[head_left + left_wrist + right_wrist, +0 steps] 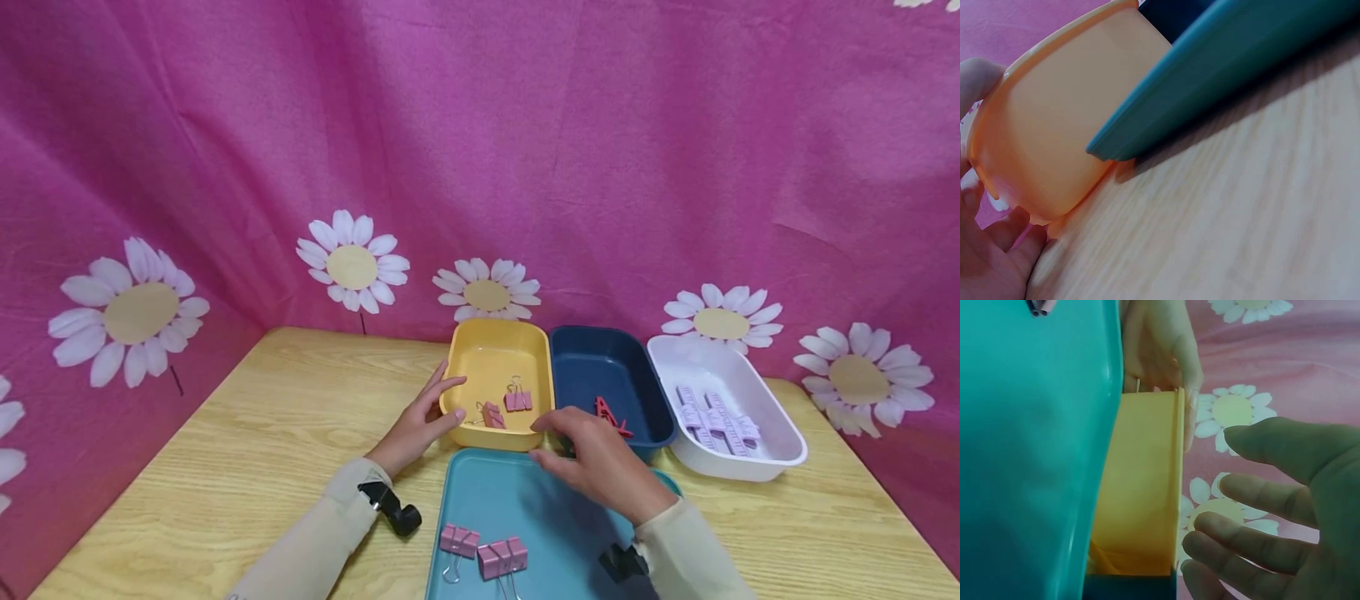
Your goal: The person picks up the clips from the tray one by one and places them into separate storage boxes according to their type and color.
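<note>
My left hand (pixel 412 423) grips the left side of a yellow bin (pixel 501 354), with the thumb on the rim and fingers along the outer wall. Two pink binder clips (pixel 517 401) lie inside this bin, near its front. Over the bin's front right corner hovers my right hand (pixel 600 458). Its fingers are spread and hold nothing, as the right wrist view shows. Below the hands is a teal tray (pixel 540 508), where two more pink binder clips (pixel 503 557) lie at the left.
A dark blue bin (pixel 600 358) with red clips (pixel 611 417) stands right of the yellow one. Beside it, a white bin (pixel 705 358) holds lilac strips (pixel 716 425) with ruler-like marks. Behind the wooden table (pixel 300 417) hangs a pink flowered cloth (pixel 480 150).
</note>
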Available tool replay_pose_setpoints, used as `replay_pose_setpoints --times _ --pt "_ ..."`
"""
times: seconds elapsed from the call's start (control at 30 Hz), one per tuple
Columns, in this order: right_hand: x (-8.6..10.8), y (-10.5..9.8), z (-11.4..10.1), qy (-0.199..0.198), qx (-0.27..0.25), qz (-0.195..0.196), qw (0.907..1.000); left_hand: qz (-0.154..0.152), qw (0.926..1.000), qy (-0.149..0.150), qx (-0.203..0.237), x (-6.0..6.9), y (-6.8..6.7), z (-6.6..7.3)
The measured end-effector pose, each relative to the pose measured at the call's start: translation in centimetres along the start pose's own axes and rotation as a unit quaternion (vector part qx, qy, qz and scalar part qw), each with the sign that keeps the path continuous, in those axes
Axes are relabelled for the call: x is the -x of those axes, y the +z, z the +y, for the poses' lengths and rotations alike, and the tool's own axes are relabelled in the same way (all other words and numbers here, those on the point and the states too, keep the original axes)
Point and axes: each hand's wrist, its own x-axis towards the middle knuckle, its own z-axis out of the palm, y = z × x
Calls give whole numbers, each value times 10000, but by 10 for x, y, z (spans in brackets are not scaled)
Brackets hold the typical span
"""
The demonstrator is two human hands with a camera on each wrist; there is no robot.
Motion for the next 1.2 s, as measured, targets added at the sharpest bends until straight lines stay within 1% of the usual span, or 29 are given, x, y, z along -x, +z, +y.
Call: replay_pose_setpoints --times 0.07,0.13,0.27,0.47,0.57,0.7,0.8,0.93,1.2 --pt "2 1 1 -36 38 -52 10000 51 10000 38 10 -3 1 -7" --pt "3 2 2 -109 79 -84 9999 84 9999 84 3 -3 1 -10" --pt "5 2 3 -255 93 -125 9996 112 9998 144 -41 -2 0 -11" --pt "4 -1 1 -570 -19 -235 9981 200 9997 49 -137 0 -3 -10" --pt "5 -2 0 -592 -173 -335 9975 163 9998 116 -86 0 -4 -10" --pt "7 -5 -1 -492 -404 -554 9964 37 10000 9 -52 5 -3 10" --pt "9 -5 -2 -424 -468 -710 9955 -34 9999 -116 -95 10 -2 24" --pt "10 -5 -2 -427 -463 -810 9947 -28 9998 -127 -132 11 -1 25" --pt "13 -6 -5 -458 -589 -740 9945 -58 9998 -109 -134 11 0 26"
